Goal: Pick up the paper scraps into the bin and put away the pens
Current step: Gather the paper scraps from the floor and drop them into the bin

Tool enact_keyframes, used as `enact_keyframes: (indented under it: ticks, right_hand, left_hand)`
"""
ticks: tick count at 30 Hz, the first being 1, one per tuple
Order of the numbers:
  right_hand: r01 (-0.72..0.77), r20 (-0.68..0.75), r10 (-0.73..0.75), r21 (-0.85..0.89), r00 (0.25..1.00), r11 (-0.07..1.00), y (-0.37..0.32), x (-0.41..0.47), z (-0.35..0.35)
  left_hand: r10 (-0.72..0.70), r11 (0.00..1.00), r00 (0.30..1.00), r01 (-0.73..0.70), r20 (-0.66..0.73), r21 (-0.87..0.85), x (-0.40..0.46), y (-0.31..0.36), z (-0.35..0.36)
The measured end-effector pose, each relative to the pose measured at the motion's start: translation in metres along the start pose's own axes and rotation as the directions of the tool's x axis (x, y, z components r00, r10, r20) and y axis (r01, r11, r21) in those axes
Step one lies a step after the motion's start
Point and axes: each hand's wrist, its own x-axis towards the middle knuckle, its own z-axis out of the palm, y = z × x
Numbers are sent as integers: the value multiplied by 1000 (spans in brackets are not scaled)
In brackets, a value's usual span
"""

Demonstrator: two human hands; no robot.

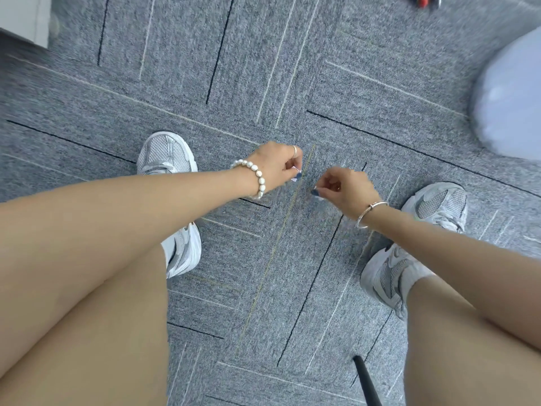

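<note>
I am crouched over grey carpet. My left hand, with a pearl bracelet and a ring, has its fingers curled and pinches small white paper scraps at the fingertips. Close to its right, my right hand, wearing a silver bangle, has curled fingers low over the carpet and pinches a small white scrap, partly hidden and blurred. A white bin liner bulges at the right edge. Pens, red and dark, lie at the top edge, cut off by the frame.
My two white-and-grey sneakers flank the hands, knees in the foreground. A black rod rises from the bottom edge. A white and dark furniture edge sits at top left.
</note>
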Motion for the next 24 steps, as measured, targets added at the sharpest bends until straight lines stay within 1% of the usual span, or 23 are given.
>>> enact_keyframes:
  ticks: [1, 3, 7, 12, 14, 17, 21, 24]
  right_hand:
    - [-64, -28, 66, 81, 997, 995, -5, 0, -11]
    - [-128, -91, 152, 227, 984, 965, -15, -3, -35]
    - [-125, -201, 217, 391, 955, 912, -33, -25, -75]
    - [-57, -360, 266, 499, 894, 865, -52, -70, -123]
    - [-11, -409, 289, 560, 866, 828, -56, -88, -143]
    - [46, -474, 309, 600, 824, 798, -62, -119, -175]
    - [144, -583, 335, 624, 740, 768, -59, -163, -220]
    - [153, -642, 406, 634, 651, 758, -38, -191, -254]
  left_hand:
    - [-24, 999, 1000, 24, -16, -25, 0, 8, -8]
    - [-55, 997, 997, 53, -47, -50, -2, 23, -25]
    - [-66, 997, 992, 62, -106, -36, -14, 61, -66]
    - [-1, 999, 976, 12, -219, 47, -43, 126, -122]
    - [1, 1000, 963, 6, -269, 22, -54, 152, -139]
    - [-6, 999, 941, -9, -339, -41, -65, 189, -153]
    - [23, 995, 930, -59, -367, -86, -67, 247, -165]
    - [61, 988, 906, -115, -418, -106, -61, 300, -165]
